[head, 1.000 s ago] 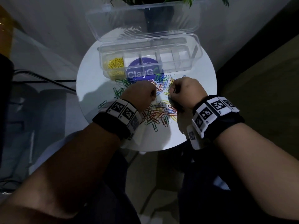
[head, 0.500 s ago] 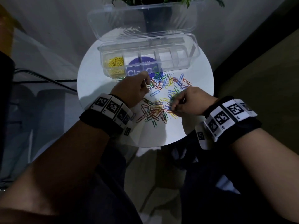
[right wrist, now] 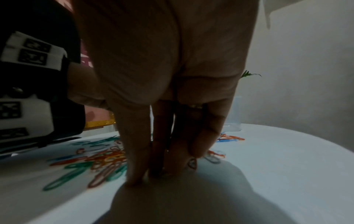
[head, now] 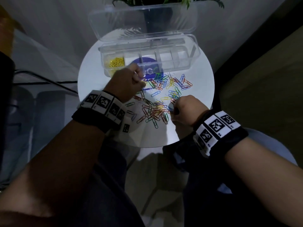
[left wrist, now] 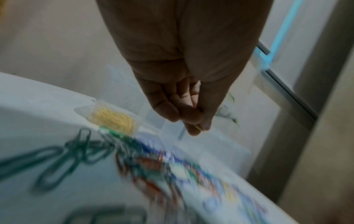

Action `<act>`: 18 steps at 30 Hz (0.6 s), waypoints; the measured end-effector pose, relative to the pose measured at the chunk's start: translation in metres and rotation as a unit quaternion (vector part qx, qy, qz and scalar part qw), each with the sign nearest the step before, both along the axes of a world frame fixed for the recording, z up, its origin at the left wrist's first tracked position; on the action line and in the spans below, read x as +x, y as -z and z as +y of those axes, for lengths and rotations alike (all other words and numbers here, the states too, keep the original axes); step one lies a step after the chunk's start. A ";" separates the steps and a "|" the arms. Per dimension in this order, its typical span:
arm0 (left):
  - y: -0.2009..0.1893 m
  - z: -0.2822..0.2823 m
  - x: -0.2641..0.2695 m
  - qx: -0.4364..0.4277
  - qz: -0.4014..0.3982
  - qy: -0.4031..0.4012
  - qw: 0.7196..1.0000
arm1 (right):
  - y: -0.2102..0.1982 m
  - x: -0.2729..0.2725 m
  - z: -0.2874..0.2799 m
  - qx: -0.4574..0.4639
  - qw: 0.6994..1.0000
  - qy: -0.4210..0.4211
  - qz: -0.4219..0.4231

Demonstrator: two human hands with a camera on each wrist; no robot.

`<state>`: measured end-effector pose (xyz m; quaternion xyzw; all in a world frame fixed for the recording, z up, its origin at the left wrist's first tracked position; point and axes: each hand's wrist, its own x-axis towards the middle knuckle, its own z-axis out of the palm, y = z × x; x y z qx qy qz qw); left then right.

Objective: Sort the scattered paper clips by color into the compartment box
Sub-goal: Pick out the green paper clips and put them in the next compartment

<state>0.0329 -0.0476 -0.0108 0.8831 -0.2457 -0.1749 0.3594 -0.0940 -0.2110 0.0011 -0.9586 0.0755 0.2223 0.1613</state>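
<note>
Several colored paper clips lie scattered on a round white table. At the back of the table a clear compartment box stands with its lid up. Yellow clips fill its leftmost compartment; the others look bare. My left hand hovers by the box's front wall and pinches a yellow clip at its fingertips. My right hand points down at the pile's right edge. Its straight fingers touch the table among the clips.
The raised lid leans back toward a potted plant. A round purple sticker shows through the box. The table edge runs just behind my right wrist. Dark floor and a cable lie to the left.
My left hand rose from the pile and moved back and left toward the box with a clip. My right hand slid nearer, down to the pile's right edge.
</note>
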 end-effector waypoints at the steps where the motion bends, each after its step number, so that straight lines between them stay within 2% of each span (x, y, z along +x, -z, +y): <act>1: -0.002 0.002 0.004 -0.019 -0.004 -0.023 1.000 | 0.000 -0.001 0.002 -0.002 1.000 -0.002 -0.003; 4: -0.009 0.009 0.013 -0.074 -0.014 -0.085 0.994 | -0.001 -0.003 0.006 0.006 1.000 0.001 -0.001; 11: -0.012 0.023 0.033 -0.107 -0.047 -0.221 0.968 | 0.002 0.003 -0.002 0.027 1.000 0.014 -0.001; 18: -0.011 0.033 0.040 -0.119 -0.046 -0.248 0.960 | -0.006 0.017 -0.007 0.130 0.983 0.097 -0.089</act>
